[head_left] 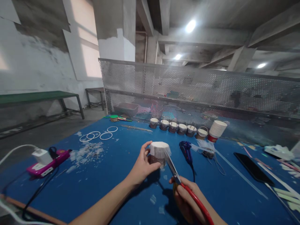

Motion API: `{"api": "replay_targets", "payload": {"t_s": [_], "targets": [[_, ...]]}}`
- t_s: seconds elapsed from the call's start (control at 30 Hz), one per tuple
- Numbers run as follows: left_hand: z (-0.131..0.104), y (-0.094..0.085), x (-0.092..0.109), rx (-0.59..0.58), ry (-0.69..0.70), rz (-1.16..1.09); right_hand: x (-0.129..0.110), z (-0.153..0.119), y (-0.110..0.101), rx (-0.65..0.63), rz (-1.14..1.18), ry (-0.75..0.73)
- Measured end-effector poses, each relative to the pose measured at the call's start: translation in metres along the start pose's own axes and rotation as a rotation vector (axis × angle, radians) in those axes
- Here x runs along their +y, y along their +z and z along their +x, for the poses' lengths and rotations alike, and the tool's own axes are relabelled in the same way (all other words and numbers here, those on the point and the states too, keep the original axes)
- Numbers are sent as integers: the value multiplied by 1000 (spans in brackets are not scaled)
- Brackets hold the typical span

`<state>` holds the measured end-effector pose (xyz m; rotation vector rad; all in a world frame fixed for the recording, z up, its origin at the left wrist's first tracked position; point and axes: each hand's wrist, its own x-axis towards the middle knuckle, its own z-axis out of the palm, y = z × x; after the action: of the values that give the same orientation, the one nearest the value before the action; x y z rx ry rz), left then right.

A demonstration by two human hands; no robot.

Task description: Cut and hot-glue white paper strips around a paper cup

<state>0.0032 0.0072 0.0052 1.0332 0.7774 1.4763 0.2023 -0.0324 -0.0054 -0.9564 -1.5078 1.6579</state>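
Note:
Near the middle of the blue table, my left hand [142, 161] is wrapped round a small paper cup [160, 146]. White translucent material hangs in a fringe from the cup's rim, and its lower side looks dark. My right hand [187, 195] grips red-handled scissors [195, 200], whose blades point up and away to the cup's right side, at the fringe. Whether the blade tips touch the material is hard to tell. A dark blue hot glue gun [186, 151] lies just right of the cup.
Several finished-looking cups [173, 127] stand in a row before a perforated metal screen [199, 84]. Stacked paper cups [217, 129] lean at the right, near a black phone [253, 168]. White rings [106, 135], scraps [89, 151] and a magenta power strip [49, 164] with cables lie left.

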Motion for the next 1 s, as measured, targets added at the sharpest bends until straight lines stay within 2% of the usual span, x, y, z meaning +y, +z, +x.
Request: {"api": "replay_targets", "payload": {"t_s": [0.13, 0.33, 0.57, 0.77, 1.0], "targets": [[-1, 1, 1, 72, 49, 75, 1, 0, 8, 12, 58, -8], [0, 2, 1, 87, 82, 87, -1, 4, 13, 67, -44, -36], [2, 1, -1, 92, 88, 84, -5, 3, 8, 77, -104, -33], [2, -1, -1, 39, 57, 95, -13, 4, 0, 35, -133, -7], [2, -1, 4, -34, -5, 60, -26, 5, -19, -99, -247, 29]]}}
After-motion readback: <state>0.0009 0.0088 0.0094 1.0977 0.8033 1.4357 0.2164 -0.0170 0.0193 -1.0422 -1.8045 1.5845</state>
